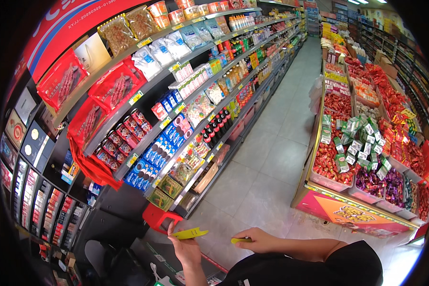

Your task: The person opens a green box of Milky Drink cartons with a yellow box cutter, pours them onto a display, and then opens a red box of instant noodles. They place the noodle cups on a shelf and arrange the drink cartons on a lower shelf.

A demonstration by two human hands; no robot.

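Note:
My left hand [186, 246] holds a flat yellow-green plastic piece [191, 233] with a notched end, which looks like a knife sheath. It lies between the thumb and fingers, its notched end pointing right. Across a gap, my right hand [257, 238] is closed around a yellow-green handle [240, 240]. Only the handle's rounded end shows; whether a blade is attached cannot be seen. Both hands are in front of my body, above the floor and a dark counter edge. A red plastic stool [161, 217] stands just beyond my left hand.
Shelves [186, 91] of packaged snacks and drinks line the left side. A candy display stand [346, 211] with plastic bins is at right. Between them runs a grey tiled aisle [268, 153]. Cigarette racks [44, 205] and a black chair [100, 255] are at lower left.

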